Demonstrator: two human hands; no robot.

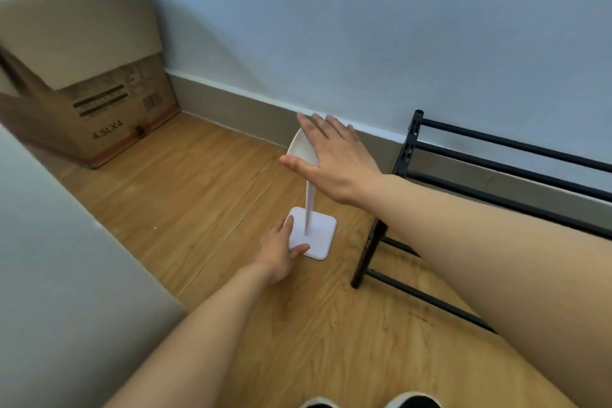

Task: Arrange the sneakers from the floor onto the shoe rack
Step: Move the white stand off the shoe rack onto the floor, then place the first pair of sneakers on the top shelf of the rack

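Note:
A black metal shoe rack [511, 144] stands against the wall at right, and its visible bars hold nothing. At the bottom edge, the white-and-black toes of two sneakers [412, 400] poke into view, with the rest cut off. A white stand [311, 205] with a square base and a curved top stands on the floor left of the rack. My left hand [280, 255] grips the base's near left corner, thumb on top. My right hand [331, 159] lies flat over the curved top, fingers spread.
A large open cardboard box [96, 83] sits in the far left corner. A grey upholstered edge [59, 275] runs along the left side. Wooden floor [185, 195] lies between them, and the skirting board [238, 106] runs behind the stand.

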